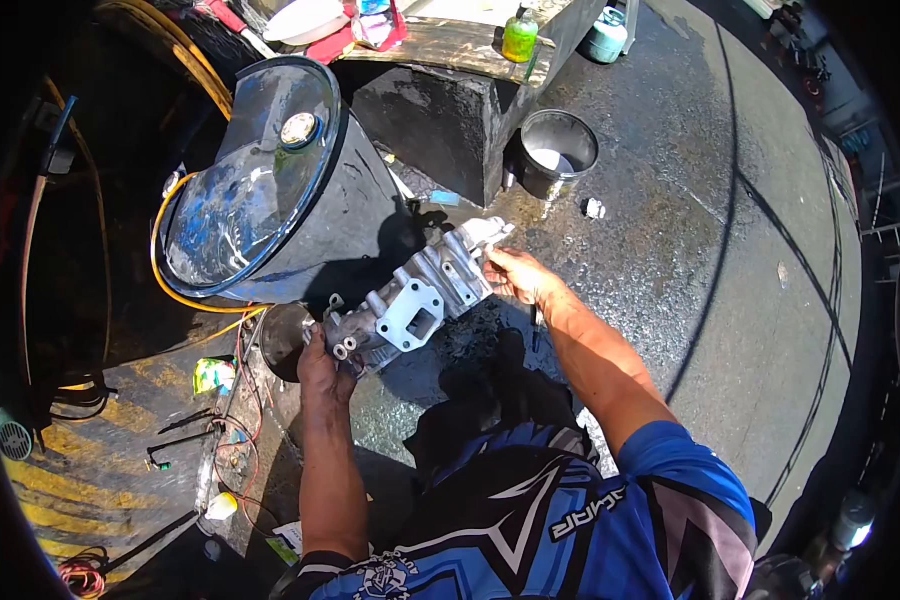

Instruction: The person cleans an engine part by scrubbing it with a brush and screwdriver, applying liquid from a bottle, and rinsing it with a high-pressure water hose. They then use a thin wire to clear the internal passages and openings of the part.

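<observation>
A long silver metal casting [435, 275] with ribs, round ports and a flat flange with a square opening hangs at a slant in front of my body. My left hand [322, 365] is wrapped round its lower left end, some fingers hidden under it. At the upper right end, my right hand [518, 276] grips the casting's edge, thumb on top. The part is held above the wet floor, close to a large dark drum.
The blue-black drum [255, 180] with a white cap stands at upper left. Behind it is a bench [440, 48] bearing a green-yellow bottle [520, 36]. A black bucket [560, 150] stands on the floor. Hoses, cables and a yellow-green packet [214, 376] lie at left.
</observation>
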`<state>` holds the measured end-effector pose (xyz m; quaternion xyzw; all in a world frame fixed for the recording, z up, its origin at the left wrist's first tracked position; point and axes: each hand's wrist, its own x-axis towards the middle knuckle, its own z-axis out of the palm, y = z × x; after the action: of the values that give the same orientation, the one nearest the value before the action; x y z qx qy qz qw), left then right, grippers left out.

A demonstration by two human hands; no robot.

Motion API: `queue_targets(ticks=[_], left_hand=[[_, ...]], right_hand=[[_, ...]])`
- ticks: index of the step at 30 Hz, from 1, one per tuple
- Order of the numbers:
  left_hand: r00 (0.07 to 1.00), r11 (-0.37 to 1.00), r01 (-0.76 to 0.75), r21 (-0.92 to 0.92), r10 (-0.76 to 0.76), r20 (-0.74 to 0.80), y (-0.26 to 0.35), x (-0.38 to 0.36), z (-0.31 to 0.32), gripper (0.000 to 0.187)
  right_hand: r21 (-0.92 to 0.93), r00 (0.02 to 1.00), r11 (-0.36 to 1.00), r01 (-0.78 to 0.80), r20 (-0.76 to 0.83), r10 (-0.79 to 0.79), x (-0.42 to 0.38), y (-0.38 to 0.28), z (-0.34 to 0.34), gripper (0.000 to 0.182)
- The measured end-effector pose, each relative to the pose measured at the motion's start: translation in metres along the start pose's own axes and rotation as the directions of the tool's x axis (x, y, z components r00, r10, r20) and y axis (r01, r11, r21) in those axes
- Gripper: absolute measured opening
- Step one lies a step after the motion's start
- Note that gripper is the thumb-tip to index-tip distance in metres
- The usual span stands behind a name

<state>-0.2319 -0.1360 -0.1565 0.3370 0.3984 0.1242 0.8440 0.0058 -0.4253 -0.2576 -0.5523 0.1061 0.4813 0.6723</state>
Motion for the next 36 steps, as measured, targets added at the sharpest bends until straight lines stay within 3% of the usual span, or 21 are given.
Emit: queue_targets(ticks=[2,4,6,9,10,11,14,15,17,20,21,22,25,29,36], left_hand=[[0.995,0.997,-0.071,0.009,0.071,-0.072,-0.021,0.019,0.004,0.032],[0.977,0.978,-0.163,0.13,0.178,-0.115,-0.053,0.049,-0.015,0.03],[0.953,0.965,-0.187,0.186,0.224,-0.203,-0.076,0.061,-0.027,0.026],[0.919,0.909,-0.087,0.407,0.231,-0.321,-0.094,0.079,-0.036,0.023],[0.911,0.939,-0.123,0.321,0.235,-0.338,-0.105,0.097,-0.047,0.023],[0.908,0.966,-0.115,0.233,0.197,-0.371,-0.137,0.121,-0.067,0.024],[0.891,0.971,-0.068,0.228,0.162,-0.424,-0.178,0.163,-0.085,0.023],[0.886,0.972,-0.035,0.231,0.137,-0.443,-0.192,0.174,-0.094,0.023],[0.892,0.979,-0.053,0.198,0.136,-0.431,-0.224,0.205,-0.11,0.021],[0.878,0.973,0.0,0.232,0.111,-0.466,-0.271,0.257,-0.14,0.022],[0.877,0.972,0.004,0.237,0.11,-0.468,-0.288,0.274,-0.152,0.022],[0.874,0.97,0.004,0.242,0.114,-0.472,-0.307,0.292,-0.165,0.023],[0.881,0.97,0.001,0.243,0.114,-0.459,-0.347,0.333,-0.193,0.028],[0.869,0.977,0.07,0.203,0.04,-0.493,-0.375,0.356,-0.21,0.031],[0.884,0.975,0.075,0.208,0.032,-0.467,-0.399,0.383,-0.249,0.03]], right_hand=[[-0.258,0.986,0.964,-0.067,-0.165,0.024,0.002,-0.005,-0.028,0.064],[-0.433,0.979,0.894,-0.116,-0.2,0.03,0.016,-0.01,-0.069,0.067],[-0.437,0.958,0.898,-0.056,-0.278,-0.076,0.02,-0.017,-0.09,0.065],[-0.362,0.938,0.931,0.04,-0.306,-0.16,0.043,-0.003,-0.116,0.066],[-0.369,0.942,0.929,0.016,-0.307,-0.138,0.056,0.011,-0.121,0.064],[-0.37,0.938,0.927,-0.053,-0.336,-0.081,0.071,0.043,-0.146,0.062],[-0.487,0.922,0.857,-0.168,-0.385,-0.038,0.1,0.135,-0.211,0.063],[-0.588,0.908,0.764,-0.265,-0.419,-0.008,0.097,0.156,-0.225,0.068],[-0.573,0.816,0.659,-0.487,-0.567,0.111,0.081,0.188,-0.239,0.069],[-0.658,0.796,0.511,-0.552,-0.599,0.089,0.056,0.263,-0.289,0.07],[-0.604,0.746,0.477,-0.639,-0.638,0.191,0.044,0.27,-0.292,0.072],[-0.595,0.716,0.436,-0.675,-0.672,0.192,0.031,0.275,-0.29,0.071],[-0.648,0.711,0.307,-0.697,-0.683,0.17,0.012,0.31,-0.305,0.072],[-0.673,0.747,0.335,-0.659,-0.636,0.192,0.019,0.337,-0.309,0.071],[-0.738,0.858,0.447,-0.506,-0.482,0.177,0.115,0.395,-0.324,0.068]])
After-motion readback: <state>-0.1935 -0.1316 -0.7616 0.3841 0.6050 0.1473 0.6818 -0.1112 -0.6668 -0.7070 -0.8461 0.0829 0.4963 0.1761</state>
